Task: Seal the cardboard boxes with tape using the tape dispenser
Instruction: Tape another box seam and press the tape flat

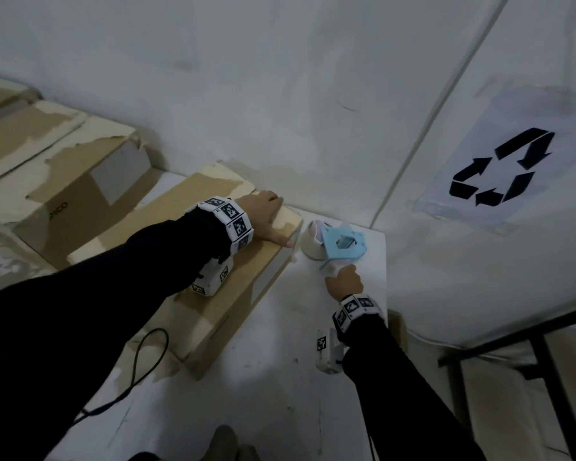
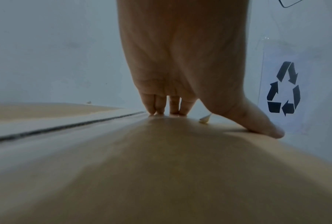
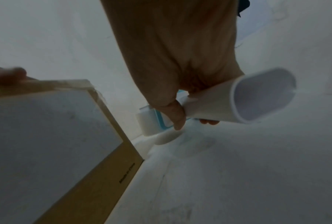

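Observation:
A flat brown cardboard box [image 1: 246, 271] lies on the white table [image 1: 280, 394]. My left hand [image 1: 266, 217] rests flat on its far right corner, fingers [image 2: 171, 106] straight and thumb [image 2: 261, 125] spread on the lid [image 2: 161, 166]. Right of the box stands a light-blue tape dispenser [image 1: 343, 244] with a white roll of tape [image 1: 313, 244]. My right hand [image 1: 345, 281] grips its white handle [image 3: 228, 104], fingers curled round it. The dispenser's blue frame [image 3: 159, 119] sits low over the table, beside the box's white-labelled side [image 3: 46, 128].
More worn cardboard boxes [image 1: 64, 181] are stacked at the left against the white wall. A sheet with a recycling sign [image 1: 502, 168] hangs on the right wall. The table ends just right of the dispenser. A black cable [image 1: 140, 371] trails off the box's near end.

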